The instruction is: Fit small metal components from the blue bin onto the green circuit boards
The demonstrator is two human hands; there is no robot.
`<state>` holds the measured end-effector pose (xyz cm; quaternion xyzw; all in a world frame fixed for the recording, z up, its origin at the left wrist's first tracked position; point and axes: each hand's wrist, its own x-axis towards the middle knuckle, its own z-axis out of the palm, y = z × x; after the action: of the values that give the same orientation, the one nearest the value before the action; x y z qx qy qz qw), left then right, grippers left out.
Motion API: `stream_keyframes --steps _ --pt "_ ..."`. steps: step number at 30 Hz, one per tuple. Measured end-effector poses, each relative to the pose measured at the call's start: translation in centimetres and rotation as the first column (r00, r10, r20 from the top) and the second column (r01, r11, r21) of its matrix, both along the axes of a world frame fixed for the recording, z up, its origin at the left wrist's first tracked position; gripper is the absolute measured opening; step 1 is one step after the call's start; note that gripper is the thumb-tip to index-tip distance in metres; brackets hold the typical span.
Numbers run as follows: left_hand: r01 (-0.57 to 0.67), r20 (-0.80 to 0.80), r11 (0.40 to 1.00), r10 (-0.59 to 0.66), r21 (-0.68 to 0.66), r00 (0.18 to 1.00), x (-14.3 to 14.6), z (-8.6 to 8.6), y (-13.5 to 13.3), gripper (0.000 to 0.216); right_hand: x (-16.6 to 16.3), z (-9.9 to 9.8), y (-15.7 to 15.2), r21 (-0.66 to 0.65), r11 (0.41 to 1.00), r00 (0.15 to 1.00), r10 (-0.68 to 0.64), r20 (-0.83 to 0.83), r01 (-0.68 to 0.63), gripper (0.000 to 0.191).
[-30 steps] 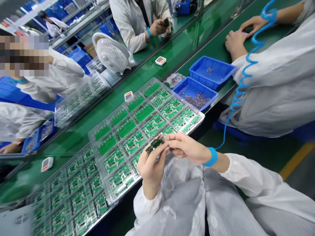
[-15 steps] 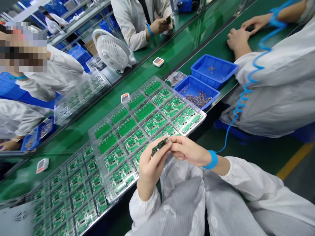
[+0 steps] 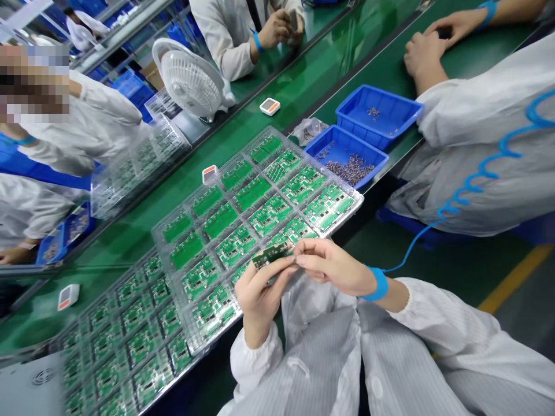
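A small green circuit board (image 3: 269, 254) is gripped between the fingers and thumb of my left hand (image 3: 262, 289), tilted up over the front edge of a clear plastic tray (image 3: 255, 228). My right hand (image 3: 332, 263), with a blue wrist strap (image 3: 376, 284), is pinched at the board's right end. Whatever sits between those right fingertips is too small to make out. Rows of green circuit boards lie in the tray's compartments, some showing plain green faces and others printed with parts.
Right of the tray, a blue bin (image 3: 312, 147) holds many small metal parts; another blue bin (image 3: 347, 107) stands behind it. A second board tray (image 3: 143, 329) lies at lower left. A white fan (image 3: 193, 81) stands across the line. Co-workers sit opposite and at right. A coiled blue cord (image 3: 481, 173) runs from my wrist.
The board in my left hand has turned, so more of its long face shows. My left fingers have shifted slightly left and straightened; my right hand stays at the board's end.
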<state>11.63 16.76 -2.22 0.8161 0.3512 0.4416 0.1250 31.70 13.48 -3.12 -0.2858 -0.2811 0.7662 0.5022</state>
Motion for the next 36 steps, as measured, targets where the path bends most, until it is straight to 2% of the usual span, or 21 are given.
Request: stream_keyframes --steps 5,9,15,18,21,24,27,29,33,36 --pt "-0.012 0.023 1.0 0.013 -0.02 1.0 -0.4 -0.2 0.0 0.008 -0.2 -0.3 -0.2 0.007 1.0 1.0 0.014 0.007 -0.014 0.047" --pt "0.026 0.053 1.0 -0.026 -0.004 0.998 -0.5 -0.3 0.0 0.02 0.0 -0.1 -0.2 0.039 0.999 0.998 0.003 0.068 -0.006 0.045" --pt "0.089 0.003 0.994 -0.09 0.059 0.996 -0.6 -0.3 0.1 0.036 0.5 -0.2 0.0 0.092 0.995 0.984 -0.055 0.167 0.04 0.043" --pt "0.096 -0.017 0.993 -0.095 0.066 0.995 -0.7 -0.5 0.2 0.036 0.5 -0.6 0.1 0.103 0.993 0.978 -0.073 0.197 0.054 0.044" --pt "0.053 -0.031 0.998 -0.052 0.022 0.998 -0.8 -0.4 0.1 0.027 0.5 -0.8 0.2 0.12 0.991 0.977 -0.086 0.197 0.063 0.042" --pt "-0.023 -0.076 0.995 0.015 -0.101 0.997 -0.4 0.0 -0.1 0.017 0.4 -0.9 0.4 0.161 0.976 0.959 -0.181 0.218 0.147 0.038" --pt "-0.047 -0.056 0.972 0.035 -0.23 0.998 0.3 -0.1 -0.5 0.022 0.1 -1.1 0.8 0.202 0.938 0.908 -0.328 0.26 0.281 0.035" --pt "-0.072 0.012 0.966 0.077 -0.248 0.997 1.0 -0.3 -0.8 0.03 -0.1 -1.3 1.0 0.219 0.911 0.873 -0.4 0.277 0.348 0.033" --pt "-0.138 0.083 0.958 0.164 -0.25 0.983 2.0 -0.8 -1.3 0.062 -0.3 -1.6 1.4 0.254 0.87 0.818 -0.487 0.305 0.424 0.028" --pt "-0.157 0.085 0.946 0.188 -0.284 0.979 2.5 -0.6 -1.7 0.063 -0.4 -1.4 1.4 0.268 0.839 0.784 -0.541 0.304 0.474 0.03"
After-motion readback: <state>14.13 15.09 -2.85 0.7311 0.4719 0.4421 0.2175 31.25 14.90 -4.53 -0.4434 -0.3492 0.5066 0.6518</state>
